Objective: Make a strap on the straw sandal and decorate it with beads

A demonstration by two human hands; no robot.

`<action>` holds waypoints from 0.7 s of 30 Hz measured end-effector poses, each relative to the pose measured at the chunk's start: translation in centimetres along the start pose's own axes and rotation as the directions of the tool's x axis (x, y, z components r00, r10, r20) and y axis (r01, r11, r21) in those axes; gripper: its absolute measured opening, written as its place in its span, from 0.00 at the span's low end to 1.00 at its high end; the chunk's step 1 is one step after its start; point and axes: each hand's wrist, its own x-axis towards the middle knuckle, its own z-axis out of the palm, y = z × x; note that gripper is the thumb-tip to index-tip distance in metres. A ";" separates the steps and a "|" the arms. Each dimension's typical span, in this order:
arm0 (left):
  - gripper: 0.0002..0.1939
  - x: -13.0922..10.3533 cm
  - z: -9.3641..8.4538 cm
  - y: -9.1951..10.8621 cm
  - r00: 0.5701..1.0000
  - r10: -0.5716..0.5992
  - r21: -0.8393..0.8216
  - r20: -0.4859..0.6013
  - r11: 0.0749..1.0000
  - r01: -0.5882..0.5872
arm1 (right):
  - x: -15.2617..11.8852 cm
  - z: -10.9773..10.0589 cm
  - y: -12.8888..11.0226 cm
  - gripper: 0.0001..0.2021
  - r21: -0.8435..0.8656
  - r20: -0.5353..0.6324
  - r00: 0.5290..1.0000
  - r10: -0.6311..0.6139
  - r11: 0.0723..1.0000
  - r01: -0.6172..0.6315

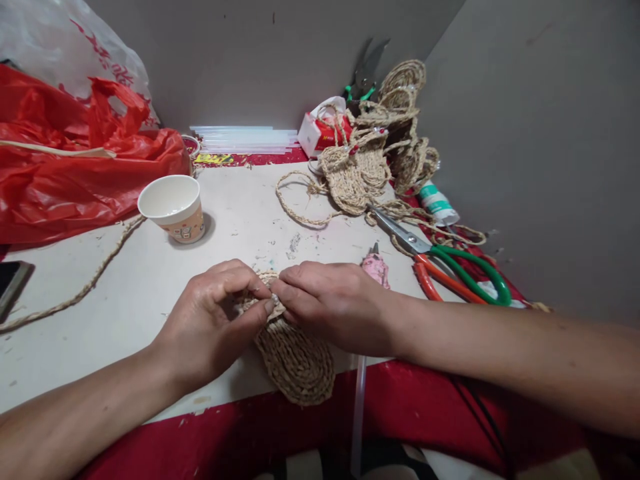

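Observation:
A braided straw piece [299, 363], shaped like a small sandal sole with a rounded end, lies at the front edge of the table. My left hand [213, 313] is closed at its upper end, thumb and forefinger pinched by a small shiny bead [275, 299]. From the other side my right hand [330, 300] grips the same end with bent fingers, partly covering it. Beyond my right wrist lies a pink glue gun [376, 267], its body mostly hidden by the arm; a clear glue stick [359, 407] shows below the wrist.
A paper cup [173, 223] stands at the back left, near red plastic bags [100, 173]. A straw cord [100, 270] and a phone [13, 287] lie left. Large scissors [425, 250] and woven straw pieces [353, 170] lie right. Clear sticks [243, 140] lie by the grey wall.

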 end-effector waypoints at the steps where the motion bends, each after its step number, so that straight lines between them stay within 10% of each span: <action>1: 0.04 0.0 0.0 0.1 1.000 -0.022 -0.011 -0.002 1.000 0.022 | 0.0 0.0 0.0 0.09 -0.001 -0.011 1.000 0.000 1.000 0.000; 8: 0.05 -0.1 -0.1 0.7 0.956 -0.286 -0.226 0.066 0.929 0.293 | 0.0 0.3 0.2 0.10 0.032 -0.027 0.999 0.023 0.999 -0.022; 21: 0.06 0.1 -1.5 -0.1 0.962 -0.067 -0.163 -0.265 0.986 0.023 | -2.4 -2.2 0.2 0.15 0.055 -0.087 0.972 0.220 0.975 -0.216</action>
